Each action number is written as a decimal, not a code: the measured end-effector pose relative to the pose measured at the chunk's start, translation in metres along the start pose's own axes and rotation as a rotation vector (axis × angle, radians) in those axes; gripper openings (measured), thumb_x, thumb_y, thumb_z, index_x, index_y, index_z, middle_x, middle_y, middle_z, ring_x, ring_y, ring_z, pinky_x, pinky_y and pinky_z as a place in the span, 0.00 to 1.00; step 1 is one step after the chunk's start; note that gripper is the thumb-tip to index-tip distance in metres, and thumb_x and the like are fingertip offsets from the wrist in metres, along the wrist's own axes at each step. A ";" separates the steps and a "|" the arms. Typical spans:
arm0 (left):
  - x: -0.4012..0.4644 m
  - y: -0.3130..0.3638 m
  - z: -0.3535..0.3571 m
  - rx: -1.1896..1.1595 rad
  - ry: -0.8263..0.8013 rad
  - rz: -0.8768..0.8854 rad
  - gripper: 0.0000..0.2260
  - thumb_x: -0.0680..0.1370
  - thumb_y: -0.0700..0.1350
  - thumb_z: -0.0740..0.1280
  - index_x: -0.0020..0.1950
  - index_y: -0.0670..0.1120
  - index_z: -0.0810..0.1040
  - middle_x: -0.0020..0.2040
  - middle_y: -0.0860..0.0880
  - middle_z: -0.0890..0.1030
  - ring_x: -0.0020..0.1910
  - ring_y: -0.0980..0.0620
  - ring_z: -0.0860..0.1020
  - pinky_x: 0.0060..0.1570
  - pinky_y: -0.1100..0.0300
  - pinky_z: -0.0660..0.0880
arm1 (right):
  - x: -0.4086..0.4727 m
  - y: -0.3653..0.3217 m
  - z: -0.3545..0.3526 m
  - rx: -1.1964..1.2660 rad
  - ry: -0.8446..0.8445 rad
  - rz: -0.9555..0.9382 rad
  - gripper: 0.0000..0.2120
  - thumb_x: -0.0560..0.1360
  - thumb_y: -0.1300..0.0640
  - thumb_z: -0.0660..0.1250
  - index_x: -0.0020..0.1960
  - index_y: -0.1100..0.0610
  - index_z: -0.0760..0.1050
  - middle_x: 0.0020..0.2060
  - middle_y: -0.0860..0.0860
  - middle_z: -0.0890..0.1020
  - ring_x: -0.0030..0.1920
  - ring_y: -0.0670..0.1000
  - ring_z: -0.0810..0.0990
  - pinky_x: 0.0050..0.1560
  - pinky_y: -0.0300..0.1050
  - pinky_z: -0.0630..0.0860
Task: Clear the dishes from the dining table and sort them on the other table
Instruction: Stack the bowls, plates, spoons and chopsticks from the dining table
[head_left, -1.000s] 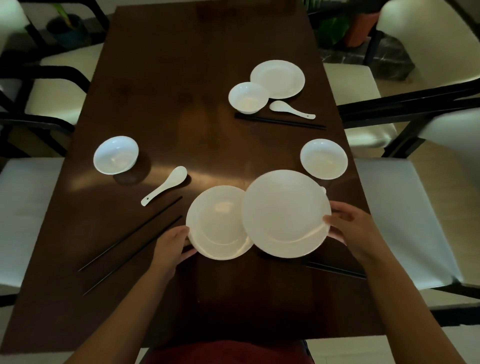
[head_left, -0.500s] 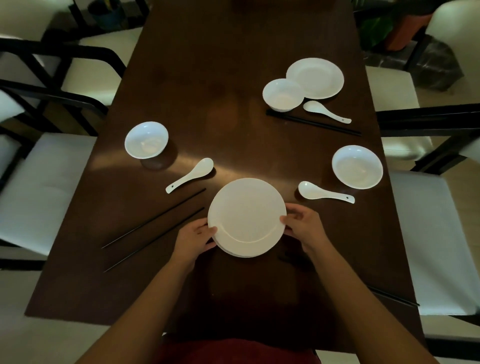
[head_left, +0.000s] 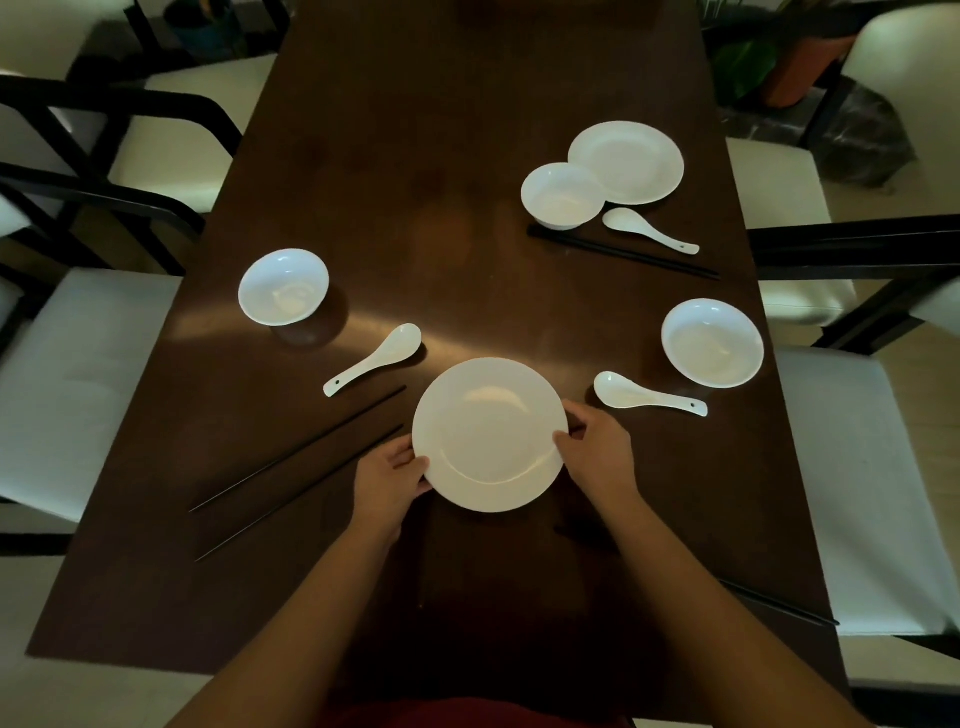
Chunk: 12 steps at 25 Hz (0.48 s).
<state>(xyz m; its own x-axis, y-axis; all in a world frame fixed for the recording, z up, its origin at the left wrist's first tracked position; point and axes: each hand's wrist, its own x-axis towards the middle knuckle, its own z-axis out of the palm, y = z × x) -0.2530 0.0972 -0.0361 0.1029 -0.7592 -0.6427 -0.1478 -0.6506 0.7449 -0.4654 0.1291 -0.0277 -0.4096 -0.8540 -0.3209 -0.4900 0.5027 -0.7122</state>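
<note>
Both hands are on the white plate (head_left: 488, 434) at lower centre of the frame: the left hand (head_left: 387, 480) grips its lower-left rim with the thumb on top, and the right hand (head_left: 597, 449) pinches the right rim, fingers curled around the edge. Whether one plate or a stack sits there cannot be told from this angle. It lies over the dark wooden tabletop (head_left: 441, 208), close to the near edge.

Left of the plate, a white spoon (head_left: 376, 358) lies at a slant, and below it two black chopsticks (head_left: 298, 449) run diagonally toward the lower left, apart from each other. At left centre sits a small white bowl (head_left: 283, 286).

Right of the plate, a second spoon (head_left: 647, 397) lies just beside the right hand's fingers, and beyond it a second bowl (head_left: 711, 343) near the right edge of the tabletop.

In the upper right, a third bowl (head_left: 561, 196) touches or overlaps the rim of a far plate (head_left: 628, 161), with a third spoon (head_left: 649, 236) and a dark pair of chopsticks (head_left: 623, 253) just below them.

One more black chopstick (head_left: 779, 603) pokes out past the right forearm at lower right. Cream-cushioned chairs (head_left: 78, 374) stand along both sides
</note>
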 end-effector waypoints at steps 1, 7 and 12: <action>0.004 0.005 0.003 -0.005 -0.002 0.011 0.17 0.75 0.33 0.64 0.64 0.41 0.74 0.54 0.47 0.79 0.46 0.54 0.78 0.37 0.63 0.78 | 0.007 -0.003 0.001 -0.022 0.006 -0.008 0.16 0.73 0.63 0.65 0.59 0.54 0.77 0.45 0.51 0.83 0.37 0.44 0.75 0.40 0.31 0.70; 0.032 0.034 0.028 -0.063 0.042 -0.004 0.17 0.75 0.34 0.64 0.64 0.42 0.74 0.57 0.44 0.80 0.49 0.50 0.78 0.43 0.58 0.78 | 0.049 -0.024 0.002 -0.121 0.063 -0.109 0.17 0.74 0.68 0.61 0.61 0.60 0.73 0.56 0.58 0.80 0.57 0.57 0.77 0.58 0.47 0.71; 0.049 0.053 0.041 -0.113 0.038 -0.008 0.18 0.75 0.33 0.64 0.64 0.42 0.74 0.56 0.44 0.80 0.50 0.49 0.78 0.45 0.56 0.78 | 0.080 -0.031 0.002 -0.237 0.054 -0.106 0.20 0.74 0.68 0.60 0.65 0.61 0.70 0.60 0.59 0.76 0.61 0.57 0.74 0.62 0.47 0.70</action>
<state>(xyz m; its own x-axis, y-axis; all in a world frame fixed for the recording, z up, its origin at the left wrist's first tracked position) -0.2959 0.0268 -0.0353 0.1409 -0.7530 -0.6428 -0.0350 -0.6526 0.7569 -0.4815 0.0448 -0.0330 -0.3835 -0.8983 -0.2142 -0.6964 0.4337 -0.5718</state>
